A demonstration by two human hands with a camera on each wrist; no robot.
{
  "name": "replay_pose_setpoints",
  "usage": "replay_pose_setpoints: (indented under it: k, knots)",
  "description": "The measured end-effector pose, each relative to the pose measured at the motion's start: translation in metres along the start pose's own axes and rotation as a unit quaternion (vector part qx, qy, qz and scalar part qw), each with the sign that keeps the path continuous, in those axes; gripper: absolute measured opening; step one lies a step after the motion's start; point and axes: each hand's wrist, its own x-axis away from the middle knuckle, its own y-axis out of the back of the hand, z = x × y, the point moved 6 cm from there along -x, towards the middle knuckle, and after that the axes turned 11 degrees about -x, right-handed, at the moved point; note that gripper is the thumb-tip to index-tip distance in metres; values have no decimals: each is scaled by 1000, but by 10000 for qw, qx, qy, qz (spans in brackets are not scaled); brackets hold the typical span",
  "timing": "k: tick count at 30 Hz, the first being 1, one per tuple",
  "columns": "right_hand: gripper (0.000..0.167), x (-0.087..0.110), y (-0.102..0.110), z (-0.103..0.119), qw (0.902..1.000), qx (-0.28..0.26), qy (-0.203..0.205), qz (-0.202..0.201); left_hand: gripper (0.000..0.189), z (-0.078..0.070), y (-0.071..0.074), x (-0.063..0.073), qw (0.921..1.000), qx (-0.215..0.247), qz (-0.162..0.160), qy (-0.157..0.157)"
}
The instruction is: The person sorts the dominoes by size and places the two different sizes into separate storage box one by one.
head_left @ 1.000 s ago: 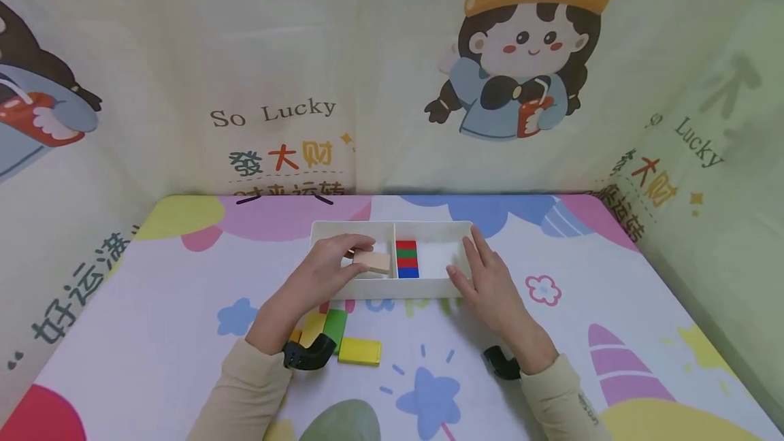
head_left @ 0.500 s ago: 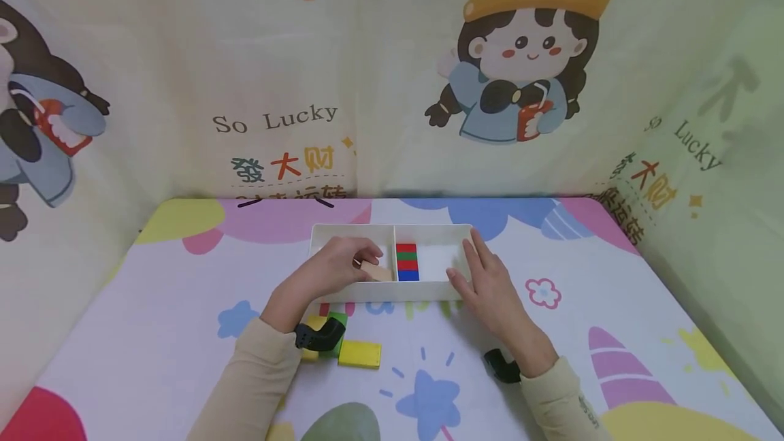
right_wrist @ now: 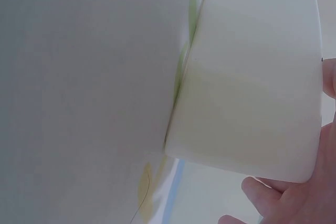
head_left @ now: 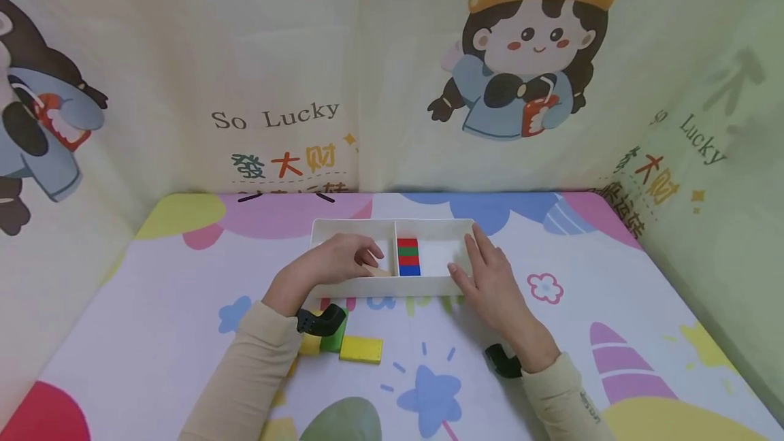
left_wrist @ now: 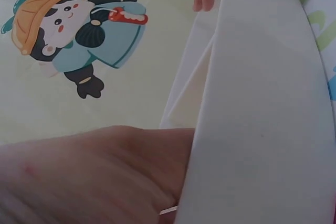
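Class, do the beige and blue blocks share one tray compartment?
No, the left hand holds the beige block left of the divider, whereas the blue block sits right of it.

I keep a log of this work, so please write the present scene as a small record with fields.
Box: white, two compartments
Left hand: in left compartment, holding pale block; grip partly hidden
Right hand: touches box's right end
Right compartment: row of coloured blocks, far to near red, green, red, blue
In front of box: yellow block, green block beside it, more yellow pieces partly hidden
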Motion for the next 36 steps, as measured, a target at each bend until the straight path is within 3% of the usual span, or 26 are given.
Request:
replay_pose_setpoints:
  k: [7,15,24,36]
  knots:
    - [72,4,2,-3,10000,28,26,39,23,-2,-5,-6,9987,-261,392,190]
    - [72,7,3,-4,9998,171,100,42,24,-4,-11,1,9992,-191,307,165]
    - [72,6,5,-3,9998,160,111,12,28,-14,0,25,9959,-49,-908,-34]
    - [72,4,6,-2,9998,173,61,44,31,-36,11,72,9785,-207,-1929,-705]
